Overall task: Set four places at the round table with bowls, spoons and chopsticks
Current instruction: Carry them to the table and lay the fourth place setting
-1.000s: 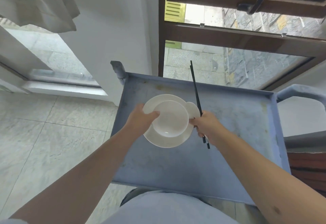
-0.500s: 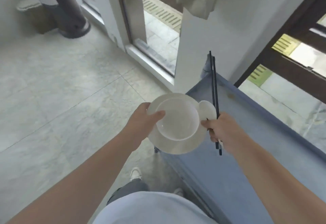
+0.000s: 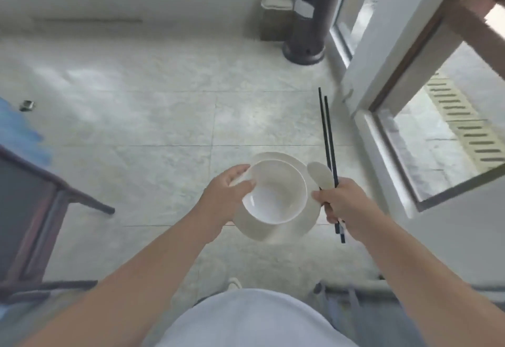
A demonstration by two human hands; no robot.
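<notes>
Between the hands, a round white ceramic bowl (image 3: 274, 192) sits on a white plate (image 3: 276, 227), both gripped by the left hand (image 3: 228, 196); the right hand (image 3: 345, 204), just beside the plate, clutches two black chopsticks (image 3: 329, 144) and a white spoon (image 3: 319, 175).

Glossy white bowl (image 3: 276, 192), matt black chopsticks (image 3: 328, 139)
</notes>
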